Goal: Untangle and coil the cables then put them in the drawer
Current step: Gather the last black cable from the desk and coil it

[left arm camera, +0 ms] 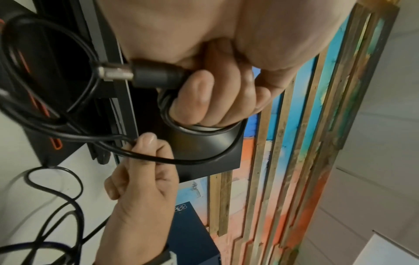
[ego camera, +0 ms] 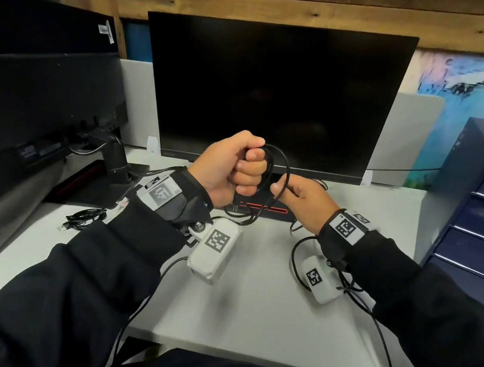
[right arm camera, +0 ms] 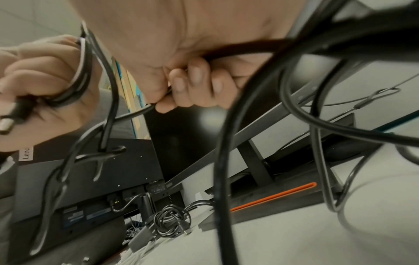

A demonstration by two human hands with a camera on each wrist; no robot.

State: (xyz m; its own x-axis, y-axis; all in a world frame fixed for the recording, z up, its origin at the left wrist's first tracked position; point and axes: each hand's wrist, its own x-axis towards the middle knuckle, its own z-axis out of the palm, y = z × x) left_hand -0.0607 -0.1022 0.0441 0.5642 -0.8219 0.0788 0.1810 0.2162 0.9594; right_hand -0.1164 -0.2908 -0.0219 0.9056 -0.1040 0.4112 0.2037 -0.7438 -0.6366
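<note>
Head view: the left hand [ego camera: 230,166] is raised in front of the dark monitor [ego camera: 273,95], fingers curled into a fist around several loops of a black cable [ego camera: 279,169]. At 3 o'clock of that fist, close beside it, the right hand [ego camera: 302,200] pinches one strand of the same cable between thumb and forefinger, its other fingers curled in. From both hands the cable hangs down to the white surface [ego camera: 265,308], where its slack lies in loose curves under the right wrist.

Left wrist view shows the left hand's fingers [left arm camera: 204,96] wrapped round the loops, with the cable's plug [left arm camera: 136,73], metal-tipped, sticking out of the fist toward 9 o'clock. Below it the right hand [left arm camera: 140,179] grips the strand running off the coil.

A second black cable bundle [ego camera: 84,219] with a USB plug lies on the surface at 8 o'clock of the left hand, well apart from it. At the 3 o'clock edge of the head view stands a dark blue drawer unit [ego camera: 481,212]; whether its drawers are closed I cannot tell.
</note>
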